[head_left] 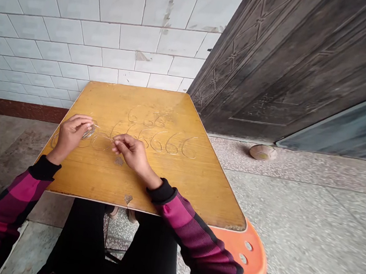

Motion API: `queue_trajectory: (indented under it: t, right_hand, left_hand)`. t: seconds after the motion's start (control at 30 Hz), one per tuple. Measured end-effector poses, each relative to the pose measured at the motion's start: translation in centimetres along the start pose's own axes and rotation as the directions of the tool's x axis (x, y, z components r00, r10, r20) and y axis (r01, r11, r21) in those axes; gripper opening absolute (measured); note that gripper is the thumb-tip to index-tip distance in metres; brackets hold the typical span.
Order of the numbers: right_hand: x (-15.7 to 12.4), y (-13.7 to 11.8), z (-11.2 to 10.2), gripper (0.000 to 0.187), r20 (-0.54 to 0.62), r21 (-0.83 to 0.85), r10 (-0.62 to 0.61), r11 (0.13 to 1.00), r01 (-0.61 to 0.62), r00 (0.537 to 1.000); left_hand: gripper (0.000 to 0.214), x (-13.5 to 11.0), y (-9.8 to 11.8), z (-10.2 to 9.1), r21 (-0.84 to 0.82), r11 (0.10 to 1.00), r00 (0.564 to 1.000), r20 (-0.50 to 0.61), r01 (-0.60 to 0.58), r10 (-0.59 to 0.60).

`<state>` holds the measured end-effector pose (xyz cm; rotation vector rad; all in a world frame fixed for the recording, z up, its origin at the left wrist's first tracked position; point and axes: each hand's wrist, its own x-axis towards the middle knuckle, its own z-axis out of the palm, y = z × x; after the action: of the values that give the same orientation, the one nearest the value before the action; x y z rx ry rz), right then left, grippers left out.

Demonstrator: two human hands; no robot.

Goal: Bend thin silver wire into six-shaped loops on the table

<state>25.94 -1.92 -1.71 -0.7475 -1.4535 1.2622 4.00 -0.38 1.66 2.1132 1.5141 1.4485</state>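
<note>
Here, the left hand (73, 133) and right hand (131, 151) each pinch thin wire (105, 136) between closed fingertips, over the tabletop (176, 185), beside a row of curled wire pieces (156, 150).

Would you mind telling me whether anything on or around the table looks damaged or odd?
Yes, the tabletop looks worn: a greyish patch breaks its yellow surface at the near edge, and a second patch shows between that edge and the right hand.

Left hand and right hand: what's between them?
In the head view, thin bent wires show between the left hand and right hand, against the yellowish tabletop.
</note>
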Motion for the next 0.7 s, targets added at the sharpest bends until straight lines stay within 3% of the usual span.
queue_trajectory:
  t: [0.07, 0.2, 0.27, 0.33, 0.47, 0.53, 0.6, 0.7]
  right_hand:
    - [-0.6, -1.0, -0.8, 0.026, -0.067, 0.062, -0.036, 0.997, 0.04, 0.997]
    - [-1.3, -2.4, -2.8, 0.033, -0.143, 0.299, 0.081, 0.954, -0.035, 0.986]
    - [-1.6, -2.6, -3.8, 0.031, -0.189, 0.356, 0.134, 0.933, -0.059, 0.973]
    - [-1.7, -2.3, -4.4, 0.029, -0.254, 0.358, 0.151, 0.932, -0.053, 0.955]
    - [-1.9, -1.4, -5.1, 0.025, -0.344, 0.301, 0.137, 0.953, -0.029, 0.929]
    - [-1.9, -1.1, -5.3, 0.023, -0.374, 0.286, 0.136, 0.958, -0.026, 0.917]
    - [-1.9, -1.0, -5.4, 0.021, -0.413, 0.275, 0.128, 0.961, -0.011, 0.902]
    - [-2.0, -1.0, -5.2, 0.018, -0.465, 0.24, 0.084, 0.97, 0.034, 0.881]
  left_hand:
    - [0.017, -0.4, 1.4, 1.3, -0.108, 0.99, 0.996, -0.018, -0.093, 0.091]
    - [0.013, -0.5, 2.8, 4.0, -0.142, 0.976, 0.984, -0.09, -0.165, 0.153]
    - [0.012, -0.4, 3.0, 5.3, -0.181, 0.979, 0.994, -0.058, -0.099, 0.09]
    - [0.013, -0.4, 3.3, 6.4, -0.335, 0.941, 0.998, 0.044, 0.05, -0.037]
    - [0.023, -0.9, 4.1, 7.5, -0.666, 0.618, 0.909, 0.31, 0.418, -0.28]
    - [0.033, -1.2, 4.6, 7.5, -0.73, 0.501, 0.884, 0.351, 0.466, -0.31]
    - [0.041, -1.5, 5.0, 7.4, -0.768, 0.455, 0.889, 0.335, 0.45, -0.313]
    - [0.031, -2.1, 5.4, 7.4, -0.783, 0.408, 0.874, 0.343, 0.469, -0.345]
